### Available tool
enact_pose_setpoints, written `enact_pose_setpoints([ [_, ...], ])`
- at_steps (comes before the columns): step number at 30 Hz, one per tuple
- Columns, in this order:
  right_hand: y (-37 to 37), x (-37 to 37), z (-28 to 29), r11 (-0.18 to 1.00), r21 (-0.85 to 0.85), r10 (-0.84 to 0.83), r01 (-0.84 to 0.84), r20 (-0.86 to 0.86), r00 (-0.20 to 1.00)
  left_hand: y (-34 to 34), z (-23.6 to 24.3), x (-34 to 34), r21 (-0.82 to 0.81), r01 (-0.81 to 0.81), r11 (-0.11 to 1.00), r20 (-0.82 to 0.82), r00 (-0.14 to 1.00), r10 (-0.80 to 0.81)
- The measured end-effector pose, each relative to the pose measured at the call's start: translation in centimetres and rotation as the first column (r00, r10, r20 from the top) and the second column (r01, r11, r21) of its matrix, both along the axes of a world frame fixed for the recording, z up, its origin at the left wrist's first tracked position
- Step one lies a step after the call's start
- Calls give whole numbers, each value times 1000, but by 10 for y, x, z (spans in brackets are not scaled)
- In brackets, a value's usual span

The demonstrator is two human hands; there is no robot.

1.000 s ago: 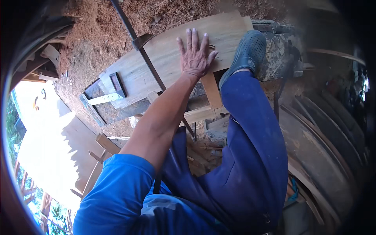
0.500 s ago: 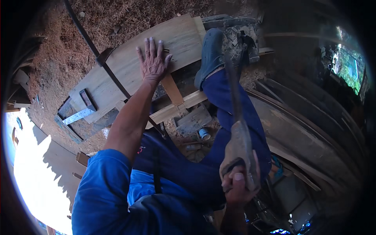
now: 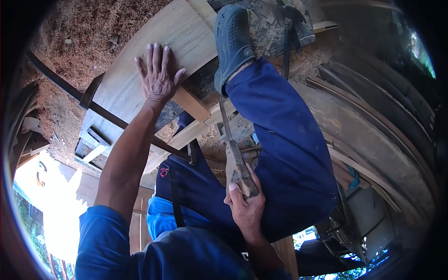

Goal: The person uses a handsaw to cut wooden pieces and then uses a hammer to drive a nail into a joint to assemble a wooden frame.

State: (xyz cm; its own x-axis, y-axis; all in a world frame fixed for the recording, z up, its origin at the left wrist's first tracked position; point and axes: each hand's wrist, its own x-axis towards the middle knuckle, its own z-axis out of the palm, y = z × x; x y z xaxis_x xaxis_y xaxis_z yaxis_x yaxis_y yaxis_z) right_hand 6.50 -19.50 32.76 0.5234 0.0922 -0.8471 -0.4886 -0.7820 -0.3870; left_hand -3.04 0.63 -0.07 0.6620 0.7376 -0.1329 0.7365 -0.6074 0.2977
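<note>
My left hand (image 3: 157, 85) lies flat, fingers spread, on a pale curved wooden board (image 3: 189, 39). My right hand (image 3: 247, 207) is closed round the worn wooden handle of a handsaw (image 3: 232, 156). Its narrow blade points away from me, and the far end passes close to my shoe, partly out of sight there. Left of the blade, a brown wooden strip (image 3: 192, 103) sticks out from beneath the board. My foot, in a dark clog (image 3: 233, 39), rests against the board's right end.
A long dark bar clamp (image 3: 112, 116) crosses the board under my left forearm. A try square (image 3: 97, 142) sits at the board's near left end. Long planks (image 3: 364, 135) are stacked at right. A hammer-like tool (image 3: 287, 42) lies beyond the clog, and shavings (image 3: 88, 37) cover the ground.
The saw has swung left and lower, from over my right leg to between my legs, beside the brown strip. My left hand stays flat on the board; the whole view has shifted.
</note>
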Motion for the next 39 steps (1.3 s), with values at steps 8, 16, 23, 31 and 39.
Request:
enact_pose_setpoints([
  [8, 3, -2, -12, 993, -46, 101, -106, -95, 990, -1, -3, -2, 0, -10, 1000, 54, 998, 10],
  [16, 7, -2, -13, 993, -38, 110, -115, -107, 988, 1, 2, -2, 23, -14, 1000, 14, 1000, 13],
  [23, 15, 8, -28, 974, -41, 223, -223, 12, 975, 0, 5, 1, 14, -16, 1000, 12, 1000, 15],
  [31, -2, -5, -29, 960, -31, 277, -280, -58, 959, 1, 10, -2, -18, 8, 1000, 92, 996, -6],
  [39, 10, 1, -70, 918, 23, 396, -396, -78, 915, -3, 10, 4, -82, 215, 973, 81, 975, -209],
])
